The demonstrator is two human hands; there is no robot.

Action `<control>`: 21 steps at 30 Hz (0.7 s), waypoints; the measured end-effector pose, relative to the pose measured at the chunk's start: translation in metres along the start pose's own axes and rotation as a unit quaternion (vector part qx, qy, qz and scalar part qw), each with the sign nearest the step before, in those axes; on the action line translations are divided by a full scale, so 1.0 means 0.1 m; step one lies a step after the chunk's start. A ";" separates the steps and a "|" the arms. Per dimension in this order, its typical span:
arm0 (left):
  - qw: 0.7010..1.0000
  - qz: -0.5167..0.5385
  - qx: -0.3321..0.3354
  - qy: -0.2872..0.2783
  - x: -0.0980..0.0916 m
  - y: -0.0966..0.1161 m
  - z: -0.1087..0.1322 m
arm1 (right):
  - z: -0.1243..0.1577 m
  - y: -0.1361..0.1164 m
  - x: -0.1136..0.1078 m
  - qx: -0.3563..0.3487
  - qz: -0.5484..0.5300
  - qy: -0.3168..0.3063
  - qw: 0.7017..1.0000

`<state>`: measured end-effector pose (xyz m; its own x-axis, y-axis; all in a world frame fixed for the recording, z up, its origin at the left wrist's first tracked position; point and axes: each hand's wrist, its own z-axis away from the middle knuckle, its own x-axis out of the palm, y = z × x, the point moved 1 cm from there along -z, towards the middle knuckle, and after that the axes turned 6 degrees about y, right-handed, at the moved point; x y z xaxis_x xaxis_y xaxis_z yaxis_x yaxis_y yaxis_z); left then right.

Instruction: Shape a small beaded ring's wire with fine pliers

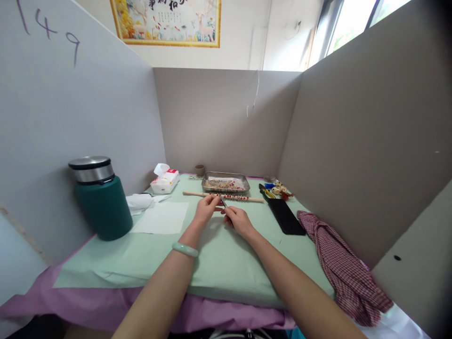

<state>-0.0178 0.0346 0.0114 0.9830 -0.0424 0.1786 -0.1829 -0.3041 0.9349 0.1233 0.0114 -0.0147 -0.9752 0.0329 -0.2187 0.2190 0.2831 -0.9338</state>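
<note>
My left hand, a pale green bangle on its wrist, is closed in a pinch near the middle of the table. What its fingertips hold is too small to make out. In my right hand is a slim, pointed metal tool; its tip reaches the left fingertips, and most of it is hidden by the fingers. Just beyond both hands lies a light wooden stick with red and metallic beads along its middle. Behind it stands a shallow metal tray holding many small gold and red beads.
At left are a green bottle, a tissue pack, crumpled tissue and white paper. At right lie a black phone-like slab, yellow-handled pliers, coloured threads and a checked cloth. Partition walls enclose three sides.
</note>
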 end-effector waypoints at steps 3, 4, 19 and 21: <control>0.995 0.068 -0.063 -0.038 -0.03 0.03 0.01 | 0.02 -0.03 0.00 -0.008 -0.001 -0.011 1.000; 0.992 0.082 -0.074 -0.053 -0.04 0.05 0.02 | 0.03 -0.04 0.00 -0.009 -0.010 -0.017 1.000; 0.978 0.180 -0.108 -0.017 -0.13 0.10 -0.01 | 0.03 -0.10 -0.06 -0.021 -0.045 -0.049 0.998; 0.982 0.162 -0.101 0.013 -0.13 0.08 -0.01 | 0.00 -0.06 -0.07 0.011 -0.049 0.000 0.999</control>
<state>-0.0323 0.0341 0.0170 0.8727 -0.0810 0.4815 -0.4873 -0.0844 0.8691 0.1287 0.0095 -0.0076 -0.9919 0.0055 -0.1266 0.1236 0.2638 -0.9566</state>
